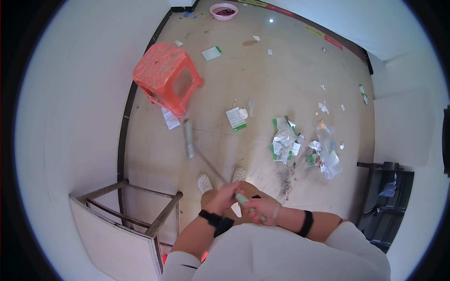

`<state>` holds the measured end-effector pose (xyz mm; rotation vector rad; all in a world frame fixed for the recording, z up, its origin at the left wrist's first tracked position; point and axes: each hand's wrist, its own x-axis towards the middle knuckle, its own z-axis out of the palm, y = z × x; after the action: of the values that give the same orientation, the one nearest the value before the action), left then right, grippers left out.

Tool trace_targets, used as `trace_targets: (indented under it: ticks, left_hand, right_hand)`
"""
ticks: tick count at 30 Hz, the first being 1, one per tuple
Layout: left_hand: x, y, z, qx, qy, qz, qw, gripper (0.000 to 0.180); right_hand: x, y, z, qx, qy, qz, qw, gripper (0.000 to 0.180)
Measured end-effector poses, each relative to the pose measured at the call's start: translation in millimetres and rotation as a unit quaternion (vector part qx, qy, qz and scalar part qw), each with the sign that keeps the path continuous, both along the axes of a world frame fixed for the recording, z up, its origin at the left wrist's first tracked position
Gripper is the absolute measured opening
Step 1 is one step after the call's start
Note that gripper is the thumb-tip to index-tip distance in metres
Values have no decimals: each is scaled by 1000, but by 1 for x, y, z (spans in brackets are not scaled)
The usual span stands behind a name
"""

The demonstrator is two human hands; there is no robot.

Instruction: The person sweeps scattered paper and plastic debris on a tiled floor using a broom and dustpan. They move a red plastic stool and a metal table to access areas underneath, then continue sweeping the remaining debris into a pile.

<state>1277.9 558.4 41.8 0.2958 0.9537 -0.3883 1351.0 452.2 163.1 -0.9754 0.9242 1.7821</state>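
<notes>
I grip the broom handle (220, 174) with both hands: my left hand (224, 196) is closed around it higher, my right hand (260, 209) closed around its end. The broom head (188, 139) is blurred, just beside the orange stool (165, 77). The paper litter pile (284, 140) lies well apart from the stool.

Colours in the head view. The floor (262, 79) was beige, bordered by a black skirting strip (125, 117) under white walls. At eleven o'clock lay an orange stool (164, 75) with a lattice-patterned seat; at twelve, a pink basin (223, 10). The litter heap (286, 140) at three o'clock mixed white, green and clear plastic. The broom (189, 138) was grey-headed with a pale green grip. The shoes (204, 182) were white, the wristbands (306, 223) black, the shirt (281, 253) white.
</notes>
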Motion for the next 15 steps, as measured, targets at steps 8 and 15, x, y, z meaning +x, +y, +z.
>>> trace_targets:
  ticks: [8, 15]
  left_hand:
    - [-10, 15, -50, -11, 171, -7, 985, 17]
    - [83, -103, -110, -93, 118, 30, 988, 10]
  right_hand:
    - [4, 25, -99, 17, 11, 98, 995, 12]
    - [91, -83, -73, -112, -44, -23, 992, 13]
